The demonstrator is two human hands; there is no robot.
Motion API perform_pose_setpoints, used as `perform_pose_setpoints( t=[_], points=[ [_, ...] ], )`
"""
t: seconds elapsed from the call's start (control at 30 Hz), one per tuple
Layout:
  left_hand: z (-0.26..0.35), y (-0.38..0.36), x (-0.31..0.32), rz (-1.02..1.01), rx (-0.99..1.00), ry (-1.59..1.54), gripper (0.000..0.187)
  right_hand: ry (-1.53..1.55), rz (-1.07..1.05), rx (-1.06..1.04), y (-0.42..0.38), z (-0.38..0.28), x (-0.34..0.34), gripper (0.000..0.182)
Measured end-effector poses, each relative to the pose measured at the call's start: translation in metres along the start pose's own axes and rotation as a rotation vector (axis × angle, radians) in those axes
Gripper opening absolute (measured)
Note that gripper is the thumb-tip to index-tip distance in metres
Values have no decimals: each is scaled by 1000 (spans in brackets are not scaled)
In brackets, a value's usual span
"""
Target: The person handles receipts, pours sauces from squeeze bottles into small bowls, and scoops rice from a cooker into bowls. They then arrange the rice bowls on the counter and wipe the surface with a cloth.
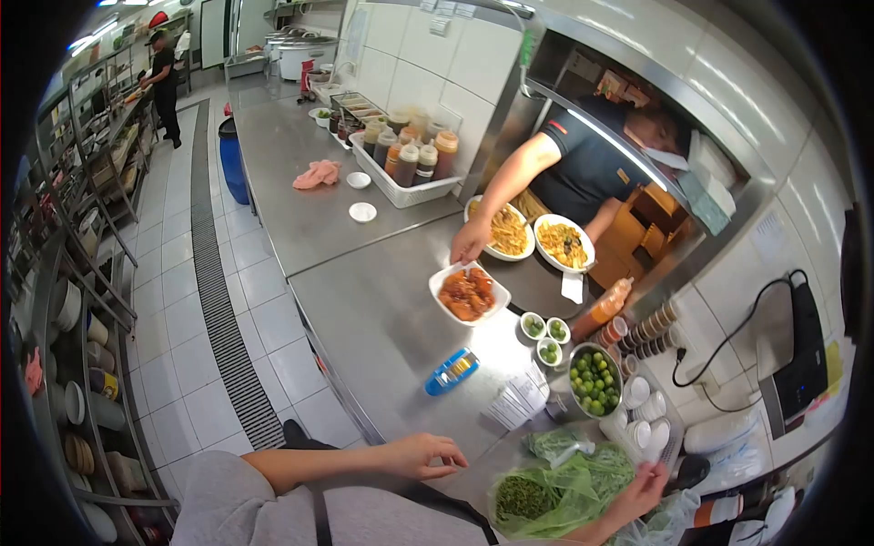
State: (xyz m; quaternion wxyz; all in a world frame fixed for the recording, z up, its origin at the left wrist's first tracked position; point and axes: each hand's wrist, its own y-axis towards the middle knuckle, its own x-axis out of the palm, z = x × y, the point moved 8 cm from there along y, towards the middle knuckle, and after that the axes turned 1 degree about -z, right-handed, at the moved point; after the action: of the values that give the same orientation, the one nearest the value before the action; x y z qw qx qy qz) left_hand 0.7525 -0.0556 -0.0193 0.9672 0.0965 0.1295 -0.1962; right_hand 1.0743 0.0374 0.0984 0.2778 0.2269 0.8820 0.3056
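Note:
My left hand (426, 456) is held over the counter's near edge, fingers loosely stretched and nothing in them. My right hand (640, 490) is at the right side of a green plastic bag (569, 487) of leafy greens, its fingers curled together; what they hold, if anything, I cannot tell. Chopped green herbs (521, 499) lie at the bag's left. Just beyond my right hand, small white cups (648, 435) sit in a basket. A metal container of green citrus fruits (594, 380) stands behind the bag, beside three small cups with cut citrus (548, 351).
Through the pass window, a person's hand (469, 241) grips a white dish of glazed meat (467, 293). Two plates of noodles (563, 242) sit there. A blue-framed object (452, 371) and paper slips (517, 398) lie on the counter (382, 309). Sauce bottles (426, 162) fill a basket. Another person (166, 86) stands far left.

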Motion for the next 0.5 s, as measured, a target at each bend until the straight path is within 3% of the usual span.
perform_pose_setpoints(
  t=[0.03,0.1,0.17,0.2,0.3,0.37,0.47,0.5],
  points=[
    [-4,-7,-6,-33,10,-35,20,152,-37,-99,-21,-31,25,16],
    [-11,-24,-27,-37,14,-13,20,587,-354,-45,-68,-90,109,16],
    [-22,-51,-57,-39,-69,-3,21,563,-779,-64,-117,-160,210,8],
    [-31,-70,-75,14,-55,-22,21,424,-917,-227,-147,-186,258,10],
    [-39,-138,-148,163,-55,11,21,406,-939,-508,-229,-243,372,10],
    [-37,-188,-198,236,-128,27,20,343,-912,-498,-258,-272,438,7],
    [-43,-267,-276,521,-195,168,19,284,-816,-554,-275,-311,525,9],
    [-45,-285,-289,502,-198,170,19,258,-795,-552,-276,-323,550,10]
  ],
)
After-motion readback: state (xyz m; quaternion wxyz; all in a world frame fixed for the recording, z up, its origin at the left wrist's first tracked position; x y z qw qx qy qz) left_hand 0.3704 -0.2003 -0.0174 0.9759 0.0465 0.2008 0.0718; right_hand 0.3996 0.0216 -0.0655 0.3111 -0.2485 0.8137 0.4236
